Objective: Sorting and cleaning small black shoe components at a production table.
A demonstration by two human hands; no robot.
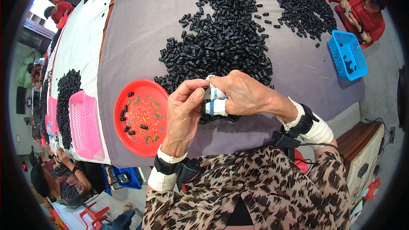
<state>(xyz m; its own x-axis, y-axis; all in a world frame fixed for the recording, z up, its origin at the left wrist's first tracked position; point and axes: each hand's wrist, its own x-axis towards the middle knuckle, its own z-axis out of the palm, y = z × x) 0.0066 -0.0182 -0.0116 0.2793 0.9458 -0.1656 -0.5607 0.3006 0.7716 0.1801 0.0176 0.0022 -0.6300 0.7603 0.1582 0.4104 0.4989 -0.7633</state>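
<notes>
Wears a cream, brown and black animal-print top (272, 183). Has white ribbed wristbands (161, 180), black straps (165, 165), black boxes (189, 171), thin cable (319, 144).

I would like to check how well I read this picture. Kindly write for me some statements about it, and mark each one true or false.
1. The red plate lies to the left of the left hand. True.
2. There is nothing on the red plate. False: several black pieces lie on it.
3. The two hands are held far apart. False: the left hand and the right hand are close together, at the near end of a large pile of black pieces.
4. The blue basket holds some black pieces. True.
5. Each wrist wears a black strap. True.
6. The blue basket stands at the left. False: it stands at the right.
</notes>
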